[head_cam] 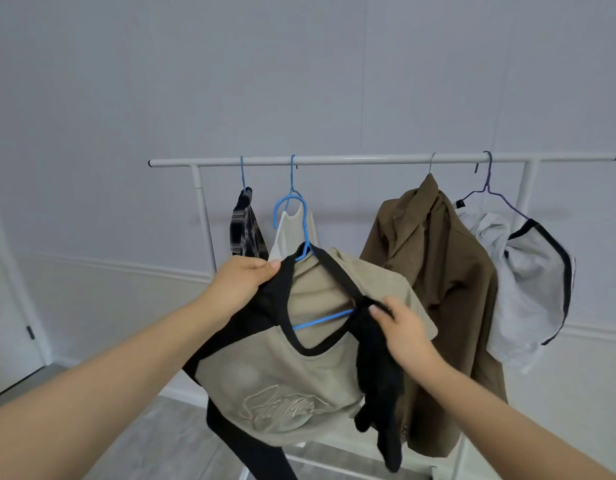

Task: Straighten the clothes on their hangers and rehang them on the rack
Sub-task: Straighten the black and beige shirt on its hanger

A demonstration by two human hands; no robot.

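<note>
I hold a beige shirt (292,386) with black sleeves on a blue hanger (301,237) in front of the rack (334,160), off the rail. My left hand (242,280) grips the black shoulder fabric at the collar's left side. My right hand (401,325) pinches the black collar band where the other sleeve hangs bunched. The hanger's bar shows through the neck opening, tilted. On the rail hang a plaid garment (245,230), a cream top (289,233) just behind the hanger's hook, a brown jacket (438,289), and a grey garment (528,278) slumped on a purple hanger (490,192).
</note>
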